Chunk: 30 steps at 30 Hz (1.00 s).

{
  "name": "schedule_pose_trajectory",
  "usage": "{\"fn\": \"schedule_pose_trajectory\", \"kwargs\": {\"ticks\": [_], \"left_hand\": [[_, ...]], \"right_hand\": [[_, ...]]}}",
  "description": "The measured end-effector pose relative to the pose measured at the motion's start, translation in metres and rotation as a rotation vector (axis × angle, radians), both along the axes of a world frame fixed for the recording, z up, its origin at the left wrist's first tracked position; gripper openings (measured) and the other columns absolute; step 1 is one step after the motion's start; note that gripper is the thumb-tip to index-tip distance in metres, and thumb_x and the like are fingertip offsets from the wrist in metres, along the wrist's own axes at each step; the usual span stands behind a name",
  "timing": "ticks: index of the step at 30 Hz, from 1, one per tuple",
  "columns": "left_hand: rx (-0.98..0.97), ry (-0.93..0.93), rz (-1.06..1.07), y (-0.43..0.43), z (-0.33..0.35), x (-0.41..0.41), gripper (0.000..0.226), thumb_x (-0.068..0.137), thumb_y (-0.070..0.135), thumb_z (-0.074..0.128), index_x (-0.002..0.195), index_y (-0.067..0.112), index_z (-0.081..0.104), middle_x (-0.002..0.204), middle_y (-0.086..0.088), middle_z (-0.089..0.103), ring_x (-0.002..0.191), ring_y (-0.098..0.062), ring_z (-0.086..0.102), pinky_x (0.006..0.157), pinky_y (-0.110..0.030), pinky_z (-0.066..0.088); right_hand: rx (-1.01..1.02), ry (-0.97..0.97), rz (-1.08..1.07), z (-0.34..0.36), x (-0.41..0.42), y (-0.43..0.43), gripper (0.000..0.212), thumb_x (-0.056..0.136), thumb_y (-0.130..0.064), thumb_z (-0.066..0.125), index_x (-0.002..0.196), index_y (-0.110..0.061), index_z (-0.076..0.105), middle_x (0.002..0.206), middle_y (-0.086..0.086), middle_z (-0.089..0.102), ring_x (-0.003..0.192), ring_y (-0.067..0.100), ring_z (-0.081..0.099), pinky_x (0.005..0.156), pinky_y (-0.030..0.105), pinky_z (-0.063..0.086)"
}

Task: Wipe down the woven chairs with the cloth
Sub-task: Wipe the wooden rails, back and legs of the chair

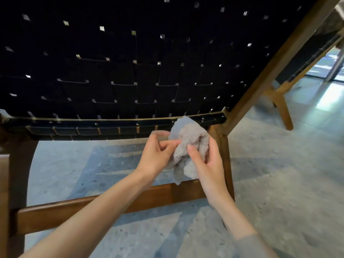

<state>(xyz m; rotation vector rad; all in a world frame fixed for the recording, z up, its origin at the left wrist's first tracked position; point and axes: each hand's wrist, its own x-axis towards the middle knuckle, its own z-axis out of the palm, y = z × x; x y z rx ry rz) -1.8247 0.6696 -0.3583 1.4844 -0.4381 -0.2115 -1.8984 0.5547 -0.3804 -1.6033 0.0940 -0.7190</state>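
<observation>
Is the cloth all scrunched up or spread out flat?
Scrunched up. The grey cloth is bunched in folds between the left hand and right hand.

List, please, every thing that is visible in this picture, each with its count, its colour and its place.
woven chair: one, black straps on a brown wooden frame, fills the top and left
second chair: one, partly seen, brown wooden legs, upper right behind the first
cloth: one, grey-beige, crumpled, in front of the woven chair's lower right corner
floor: one, pale grey-blue and speckled, under the chairs
left hand: one, pinches the cloth's left side
right hand: one, grips the cloth's right side, thumb on the front
</observation>
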Motion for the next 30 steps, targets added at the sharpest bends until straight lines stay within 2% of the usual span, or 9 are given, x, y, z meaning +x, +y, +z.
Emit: {"fn": "schedule_pose_trajectory", "kwargs": {"ticks": [2,6,10,14,15,21,25,27,30], "left_hand": [[0.018,0.002,-0.079,-0.005,0.008,-0.001,0.027,0.096,0.016,0.054,0.121,0.022,0.044,0.088,0.011,0.074,0.072,0.002,0.067,0.058,-0.014,0.050],[0.150,-0.129,-0.175,-0.015,0.038,0.000,0.030,0.098,0.017,0.048,0.126,0.027,0.043,0.104,0.014,0.070,0.095,0.001,0.064,0.079,-0.015,0.052],[0.367,-0.634,-0.048,-0.028,0.087,-0.003,0.036,0.096,0.011,0.047,0.128,0.028,0.047,0.124,0.015,0.054,0.114,0.001,0.048,0.087,-0.010,0.043],[0.618,-1.385,0.193,-0.035,0.149,-0.010,0.045,0.083,-0.002,0.054,0.123,0.018,0.058,0.125,0.000,0.055,0.110,-0.021,0.049,0.080,-0.035,0.049],[0.615,-1.473,0.285,-0.036,0.161,-0.010,0.046,0.079,-0.003,0.056,0.121,0.016,0.060,0.124,-0.004,0.057,0.110,-0.025,0.050,0.081,-0.038,0.047],[0.697,-1.520,0.596,-0.043,0.187,-0.005,0.066,0.081,0.003,0.062,0.142,0.020,0.042,0.154,-0.007,0.026,0.144,-0.031,0.014,0.116,-0.049,0.012],[0.767,-1.542,0.654,-0.034,0.179,0.004,0.083,0.079,0.006,0.064,0.149,0.028,0.026,0.159,-0.006,0.013,0.146,-0.031,0.001,0.115,-0.059,0.004],[0.754,-1.523,0.671,-0.029,0.172,0.007,0.081,0.081,0.007,0.062,0.150,0.028,0.024,0.159,-0.007,0.010,0.146,-0.032,-0.001,0.115,-0.059,0.001],[0.777,-1.530,0.661,-0.021,0.164,0.015,0.082,0.080,0.006,0.063,0.150,0.026,0.024,0.159,-0.009,0.007,0.146,-0.033,-0.003,0.115,-0.058,-0.001]], "right_hand": [[-0.048,-0.025,-0.100,0.011,0.001,-0.012,0.043,0.091,-0.016,0.064,0.131,-0.022,0.049,0.121,-0.009,0.061,0.112,0.000,0.058,0.088,0.016,0.050],[-0.155,-0.111,-0.334,0.041,-0.004,-0.034,0.038,0.089,-0.006,0.062,0.115,-0.031,0.053,0.110,-0.018,0.060,0.102,-0.009,0.055,0.082,0.005,0.044],[-0.353,-0.295,-0.534,0.097,-0.015,-0.055,0.037,0.086,-0.004,0.065,0.115,-0.025,0.056,0.111,-0.014,0.059,0.103,-0.005,0.055,0.082,0.004,0.041],[-0.684,-0.586,-0.738,0.177,-0.017,-0.077,0.037,0.080,-0.001,0.067,0.116,-0.008,0.059,0.110,0.006,0.055,0.106,0.014,0.054,0.093,0.017,0.042],[-0.721,-0.634,-0.774,0.193,-0.015,-0.081,0.036,0.080,0.000,0.067,0.114,-0.004,0.060,0.109,0.010,0.055,0.106,0.019,0.054,0.093,0.022,0.044],[-0.861,-0.738,-0.850,0.237,0.008,-0.105,0.026,0.079,-0.001,0.066,0.105,0.005,0.063,0.105,0.021,0.058,0.102,0.031,0.054,0.093,0.029,0.043],[-0.750,-0.678,-0.835,0.244,0.030,-0.106,0.034,0.080,0.008,0.059,0.114,0.007,0.054,0.123,0.024,0.051,0.119,0.031,0.048,0.104,0.034,0.040],[-0.769,-0.641,-0.787,0.239,0.038,-0.101,0.043,0.083,0.004,0.055,0.125,0.008,0.047,0.135,0.026,0.042,0.130,0.033,0.040,0.112,0.033,0.033],[-0.891,-0.601,-0.780,0.234,0.048,-0.093,0.061,0.084,-0.011,0.061,0.132,0.015,0.036,0.141,0.032,0.030,0.135,0.043,0.031,0.114,0.048,0.028]]}}
